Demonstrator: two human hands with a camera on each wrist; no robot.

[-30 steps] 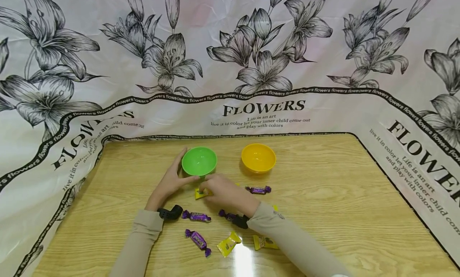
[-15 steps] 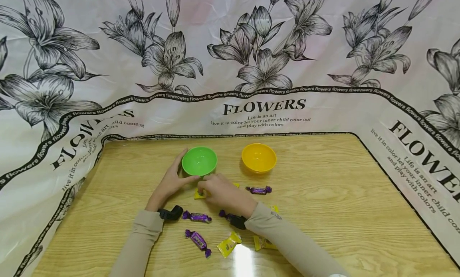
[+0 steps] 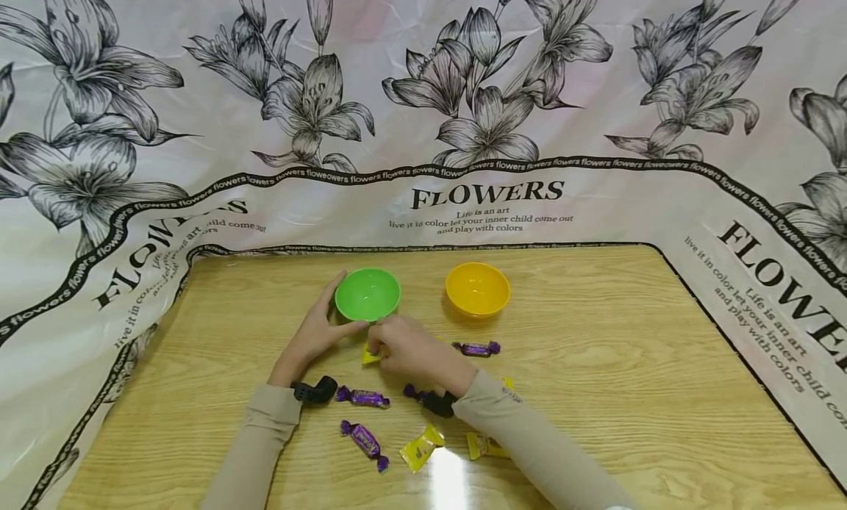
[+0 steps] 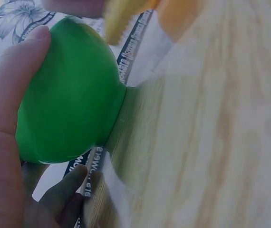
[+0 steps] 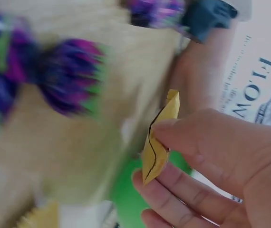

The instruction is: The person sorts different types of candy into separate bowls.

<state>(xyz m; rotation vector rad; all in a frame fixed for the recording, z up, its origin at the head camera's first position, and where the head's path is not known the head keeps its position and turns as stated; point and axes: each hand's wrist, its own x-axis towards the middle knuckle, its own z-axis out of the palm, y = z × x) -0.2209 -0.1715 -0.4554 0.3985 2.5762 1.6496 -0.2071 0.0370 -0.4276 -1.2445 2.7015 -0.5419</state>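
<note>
The left hand (image 3: pixel 317 335) grips the green bowl (image 3: pixel 367 295), thumb on the near side and fingers round the left side. In the left wrist view, the thumb (image 4: pixel 12 80) lies against the bowl's green wall (image 4: pixel 71 95). Just in front of this bowl, the right hand (image 3: pixel 413 352) pinches a yellow-wrapped candy (image 5: pixel 161 137) between thumb and fingers. The left wrist view shows that candy (image 4: pixel 119 21) blurred and off the table, close to the bowl's rim. The right hand partly hides it in the head view.
To the right stands an orange bowl (image 3: pixel 478 289). Purple-wrapped candies (image 3: pixel 362 397) and yellow-wrapped candies (image 3: pixel 422 448) lie scattered on the wooden table (image 3: pixel 629 363). One purple candy (image 3: pixel 476 349) lies near the orange bowl. A floral cloth (image 3: pixel 490 209) borders the back and sides.
The right hand shifts slightly left, then lifts a little toward the green bowl with the yellow-wrapped candy. The left hand and both bowls stay in place.
</note>
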